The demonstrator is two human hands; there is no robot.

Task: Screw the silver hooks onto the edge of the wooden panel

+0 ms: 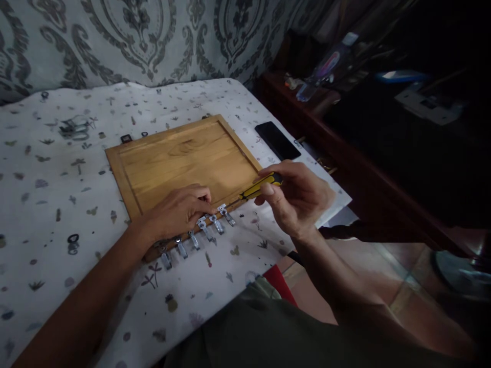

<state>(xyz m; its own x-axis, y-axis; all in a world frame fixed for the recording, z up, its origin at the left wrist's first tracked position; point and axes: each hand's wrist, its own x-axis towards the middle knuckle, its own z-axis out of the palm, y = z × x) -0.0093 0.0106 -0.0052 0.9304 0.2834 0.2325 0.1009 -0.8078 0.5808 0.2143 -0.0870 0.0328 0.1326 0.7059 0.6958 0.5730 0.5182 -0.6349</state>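
Note:
A wooden panel (184, 158) with a raised frame lies flat on the patterned tablecloth. Along its near edge sits a row of several small silvery metal hooks (194, 240), their ends sticking out over the cloth. My right hand (297, 197) grips a yellow and black screwdriver (257, 189), whose shaft points left at the rightmost hook (226, 214). Whether the tip touches a screw is too small to tell. My left hand (182, 209) rests on the panel's near edge, fingers curled and pinched beside the hooks; what lies between the fingertips is hidden.
Beyond the panel's right side lies a black phone (278, 140). Some loose metal hooks (74, 128) are piled at the left on the tablecloth (49, 189). On a dark wooden cabinet (318, 110) at right stands a clear bottle (326, 66). A patterned curtain (164, 41) hangs behind.

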